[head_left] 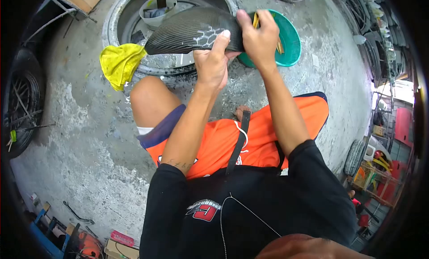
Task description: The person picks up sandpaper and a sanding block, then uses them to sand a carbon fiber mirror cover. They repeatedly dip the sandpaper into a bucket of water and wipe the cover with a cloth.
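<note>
A curved, glossy black carbon-fibre panel (187,28) with a pale hexagon pattern is held up in front of me, its pointed end to the left. My left hand (211,64) grips its near edge, with the thumb lying on the pattern and the fingers underneath. At the right end, my right hand (260,40) is closed round the panel's edge, thumb upward; its lower fingers are hidden. Beyond that hand stands a green basin (292,40) with yellowish strips in it. A yellow cloth (119,64) hangs by the panel's pointed tip.
Behind the panel, a large tyre (111,24) lies flat, bearing a white tub (154,21) with dark pieces inside. A wheel (22,102) stands at far left. Several tools lie lower left on the concrete floor (89,125). Racks and hanging tyres (371,44) line the right side.
</note>
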`<state>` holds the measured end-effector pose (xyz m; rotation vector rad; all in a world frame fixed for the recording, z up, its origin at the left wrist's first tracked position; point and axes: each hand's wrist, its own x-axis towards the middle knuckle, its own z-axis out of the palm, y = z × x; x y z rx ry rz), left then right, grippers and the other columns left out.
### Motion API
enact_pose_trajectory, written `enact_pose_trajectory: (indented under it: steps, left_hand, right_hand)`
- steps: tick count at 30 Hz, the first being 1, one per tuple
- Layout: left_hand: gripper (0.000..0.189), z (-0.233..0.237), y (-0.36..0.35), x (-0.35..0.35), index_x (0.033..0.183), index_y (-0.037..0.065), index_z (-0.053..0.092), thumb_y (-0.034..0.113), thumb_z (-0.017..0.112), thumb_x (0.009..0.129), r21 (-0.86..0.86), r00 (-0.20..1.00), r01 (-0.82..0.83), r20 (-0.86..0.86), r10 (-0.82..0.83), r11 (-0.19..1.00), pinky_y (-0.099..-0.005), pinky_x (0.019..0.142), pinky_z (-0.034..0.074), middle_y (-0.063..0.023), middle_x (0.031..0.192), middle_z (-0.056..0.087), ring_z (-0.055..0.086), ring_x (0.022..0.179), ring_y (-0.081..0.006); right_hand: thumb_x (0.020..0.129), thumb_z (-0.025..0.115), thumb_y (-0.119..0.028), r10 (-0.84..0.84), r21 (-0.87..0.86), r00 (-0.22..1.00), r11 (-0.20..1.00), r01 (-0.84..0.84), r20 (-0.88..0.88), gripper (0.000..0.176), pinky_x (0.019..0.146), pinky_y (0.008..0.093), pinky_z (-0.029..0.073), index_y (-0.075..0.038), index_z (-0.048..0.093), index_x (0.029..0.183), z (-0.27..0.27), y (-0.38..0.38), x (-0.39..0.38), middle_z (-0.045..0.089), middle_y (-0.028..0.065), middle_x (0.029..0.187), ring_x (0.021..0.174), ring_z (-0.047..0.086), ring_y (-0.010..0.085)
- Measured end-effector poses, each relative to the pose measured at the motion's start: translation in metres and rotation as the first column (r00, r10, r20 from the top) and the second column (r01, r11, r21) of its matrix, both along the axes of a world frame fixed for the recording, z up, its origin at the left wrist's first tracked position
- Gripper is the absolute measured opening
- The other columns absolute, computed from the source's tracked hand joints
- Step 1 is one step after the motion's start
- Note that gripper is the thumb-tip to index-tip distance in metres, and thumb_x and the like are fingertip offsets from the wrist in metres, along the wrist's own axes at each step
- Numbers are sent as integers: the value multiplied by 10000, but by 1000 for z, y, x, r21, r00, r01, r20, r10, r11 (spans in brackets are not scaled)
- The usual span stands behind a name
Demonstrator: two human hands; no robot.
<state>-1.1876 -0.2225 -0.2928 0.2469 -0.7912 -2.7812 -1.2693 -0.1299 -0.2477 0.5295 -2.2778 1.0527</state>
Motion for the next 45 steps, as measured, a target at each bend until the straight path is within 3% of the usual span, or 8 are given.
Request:
enact_pose_trajectory:
  steps: [7, 14, 21, 25, 30, 35, 40, 45]
  left_hand:
    - [212, 4, -2, -4, 1128, -26, 653, 63, 670, 936, 114, 998, -53, 32, 50, 992, -351, 600, 631, -104, 1066, 700, 710, 827, -176]
    - [241, 14, -40, -8, 1168, -30, 639, 95, 636, 962, 146, 992, -108, -50, 117, 983, -440, 743, 654, -144, 1086, 714, 737, 897, -266]
    - [353, 6, -78, 5, 1300, -21, 585, 211, 530, 1039, 176, 965, 114, -253, -67, 978, -464, 864, 639, -193, 1226, 690, 718, 1055, -303]
    - [443, 19, -79, 0, 1365, -26, 540, 291, 487, 1060, 237, 958, 171, -266, -106, 956, -554, 993, 559, -196, 1300, 652, 654, 1184, -331]
    - [407, 33, -68, 3, 1307, 27, 587, 333, 523, 1047, 212, 983, 144, -140, -116, 967, -502, 893, 607, -155, 1238, 683, 689, 1098, -270]
    - [390, 28, -52, 1, 1252, -19, 596, 301, 554, 1034, 191, 984, 159, -113, -139, 969, -475, 873, 617, -183, 1205, 688, 705, 1059, -292]
    - [291, 15, -5, -7, 1186, -47, 614, 185, 574, 1013, 194, 989, 148, -13, -149, 970, -447, 845, 624, -194, 1160, 699, 715, 1027, -301]
    - [193, -3, 37, -20, 1139, 4, 641, 126, 607, 993, -6, 998, -24, 60, 25, 1000, -359, 718, 604, -124, 1077, 716, 715, 924, -216]
  right_hand:
    - [855, 769, -184, -4, 32, 999, 999, 6, -35, 335, 619, 443, 414, 16, 549, 698, 0, -8, 23, 544, 177, 728, 676, 529, 389]
    - [863, 791, -151, 203, 17, 979, 979, -203, -26, 190, 616, 374, 419, -12, 665, 833, -33, 8, 83, 566, 102, 744, 688, 540, 265]
    - [892, 748, -358, -361, 282, 885, 917, 281, 294, 432, 650, 483, 428, 32, 582, 809, -58, 133, -67, 633, 244, 834, 729, 608, 400]
    - [852, 770, -440, -397, 767, 781, 622, -158, 483, 451, 894, 459, 533, -34, 728, 1045, -143, 220, -132, 698, 240, 1129, 1042, 677, 423]
    - [860, 758, -444, -378, 811, 724, 373, -451, 577, 390, 986, 471, 512, -135, 765, 1099, -235, 250, -165, 694, 215, 1175, 1134, 655, 400]
    - [893, 763, -338, -80, 367, 814, 914, -170, 576, 303, 670, 360, 461, -39, 745, 935, -83, 162, -116, 648, 123, 745, 699, 597, 170]
    - [899, 781, -233, 342, -244, 820, 936, -254, 459, 199, 643, 268, 441, -42, 771, 955, 13, 88, -23, 683, 2, 761, 695, 536, 55]
    - [817, 792, -117, 162, 25, 985, 987, -160, -62, 177, 846, 383, 537, -63, 765, 983, -24, 57, 53, 753, 121, 1012, 946, 697, 290]
